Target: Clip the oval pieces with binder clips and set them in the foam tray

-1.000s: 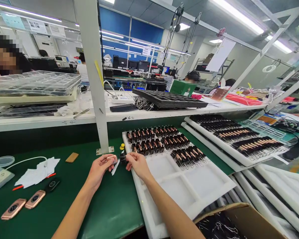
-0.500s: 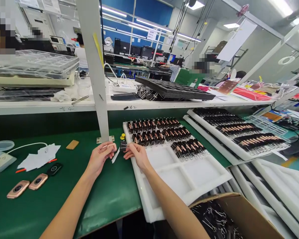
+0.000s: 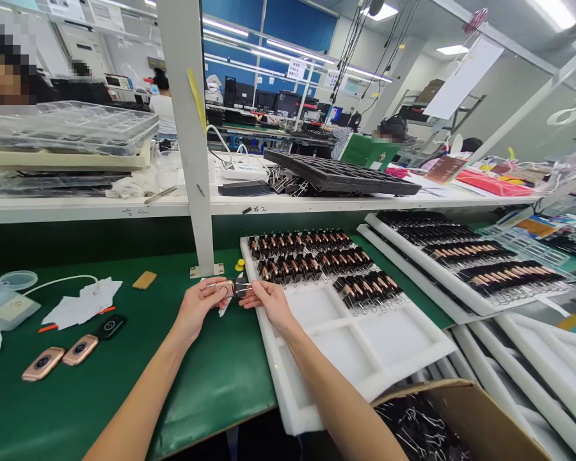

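Observation:
My left hand (image 3: 196,308) pinches a rose-gold watch case (image 3: 227,287) between thumb and fingers. Facing it, my right hand (image 3: 271,303) grips a black binder clip (image 3: 240,290) by its wire handles. The clip's jaws meet the right end of the case; whether they bite on it cannot be made out. A small white strip (image 3: 222,312) shows just below the case. Two more rose-gold watch cases (image 3: 80,349) and a black one (image 3: 111,326) lie on the green mat to the left. Beside my right hand, a white foam tray (image 3: 279,378) bears rows of clipped cases (image 3: 297,262).
Another foam tray (image 3: 432,275) with clipped cases stands farther right. A cardboard box (image 3: 475,410) of loose binder clips is at the lower right. A white post (image 3: 199,224) and shelf edge (image 3: 96,212) rise behind my hands. White paper scraps (image 3: 81,307) lie left.
The binder clip in my right hand and the watch case in my left hand have come together, where a gap stood between them. The view has shifted slightly.

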A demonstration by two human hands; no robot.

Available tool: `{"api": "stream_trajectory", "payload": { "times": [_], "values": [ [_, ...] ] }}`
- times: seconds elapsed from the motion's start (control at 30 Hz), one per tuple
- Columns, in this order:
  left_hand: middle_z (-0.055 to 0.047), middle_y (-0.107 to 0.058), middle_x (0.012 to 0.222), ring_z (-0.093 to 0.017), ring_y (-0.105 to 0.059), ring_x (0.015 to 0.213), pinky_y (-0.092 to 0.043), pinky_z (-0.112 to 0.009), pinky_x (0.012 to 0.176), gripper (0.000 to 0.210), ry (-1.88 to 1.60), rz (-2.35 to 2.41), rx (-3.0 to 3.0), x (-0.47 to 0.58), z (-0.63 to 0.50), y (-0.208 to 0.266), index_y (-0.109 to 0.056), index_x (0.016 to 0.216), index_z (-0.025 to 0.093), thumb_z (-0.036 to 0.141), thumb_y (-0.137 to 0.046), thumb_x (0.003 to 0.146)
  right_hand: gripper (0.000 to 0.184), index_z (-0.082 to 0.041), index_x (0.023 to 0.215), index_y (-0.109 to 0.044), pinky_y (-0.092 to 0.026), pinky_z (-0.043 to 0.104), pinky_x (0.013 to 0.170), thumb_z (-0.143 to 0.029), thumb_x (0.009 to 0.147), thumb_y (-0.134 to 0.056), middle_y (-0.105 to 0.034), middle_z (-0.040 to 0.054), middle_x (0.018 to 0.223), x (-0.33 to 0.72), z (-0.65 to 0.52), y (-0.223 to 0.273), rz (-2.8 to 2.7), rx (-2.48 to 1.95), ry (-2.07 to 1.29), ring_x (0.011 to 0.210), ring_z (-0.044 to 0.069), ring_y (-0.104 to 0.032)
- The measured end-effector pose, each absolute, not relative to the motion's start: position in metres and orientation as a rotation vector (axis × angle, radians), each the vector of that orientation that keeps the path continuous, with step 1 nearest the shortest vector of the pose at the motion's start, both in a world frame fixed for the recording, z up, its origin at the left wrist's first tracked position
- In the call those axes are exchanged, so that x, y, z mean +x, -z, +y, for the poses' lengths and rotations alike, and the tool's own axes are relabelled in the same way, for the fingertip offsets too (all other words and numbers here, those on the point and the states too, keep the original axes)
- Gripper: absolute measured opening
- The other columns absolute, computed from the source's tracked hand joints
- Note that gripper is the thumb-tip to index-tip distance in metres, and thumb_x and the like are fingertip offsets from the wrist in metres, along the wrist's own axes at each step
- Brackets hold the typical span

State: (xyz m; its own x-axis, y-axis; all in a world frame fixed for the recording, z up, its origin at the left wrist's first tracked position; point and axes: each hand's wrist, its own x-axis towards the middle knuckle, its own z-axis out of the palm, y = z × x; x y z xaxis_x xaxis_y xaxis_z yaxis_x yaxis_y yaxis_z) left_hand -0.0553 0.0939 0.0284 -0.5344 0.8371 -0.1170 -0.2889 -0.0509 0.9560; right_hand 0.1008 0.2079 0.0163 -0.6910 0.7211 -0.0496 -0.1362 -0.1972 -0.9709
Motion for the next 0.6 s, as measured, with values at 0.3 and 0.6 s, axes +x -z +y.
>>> {"api": "stream_trajectory", "payload": {
  "times": [0.3,0.6],
  "values": [
    [-0.008,-0.076,0.075,-0.02,-0.068,0.062,-0.058,-0.035,0.063,0.061,-1.669,1.426,0.647,-0.058,0.094,-0.025,-0.076,0.106,0.011,0.044,-0.095,0.058,0.058,-0.014,0.086,-0.069,-0.06,0.033,0.063,-0.07,0.073,-0.076,-0.07,0.0049,0.072,0.102,0.206,-0.015,-1.525,-0.703,-1.923,0.061,0.02,-0.072],
    [-0.007,-0.076,0.079,-0.013,-0.061,0.057,-0.05,-0.027,0.056,0.061,-1.733,1.339,0.629,-0.062,0.092,-0.025,-0.072,0.112,0.011,0.038,-0.094,0.062,0.05,-0.017,0.102,-0.071,-0.058,0.035,0.064,-0.063,0.083,-0.068,-0.073,0.0088,0.086,0.127,0.187,-0.053,-1.71,-0.867,-1.61,0.068,0.021,-0.07]
  ]
}}
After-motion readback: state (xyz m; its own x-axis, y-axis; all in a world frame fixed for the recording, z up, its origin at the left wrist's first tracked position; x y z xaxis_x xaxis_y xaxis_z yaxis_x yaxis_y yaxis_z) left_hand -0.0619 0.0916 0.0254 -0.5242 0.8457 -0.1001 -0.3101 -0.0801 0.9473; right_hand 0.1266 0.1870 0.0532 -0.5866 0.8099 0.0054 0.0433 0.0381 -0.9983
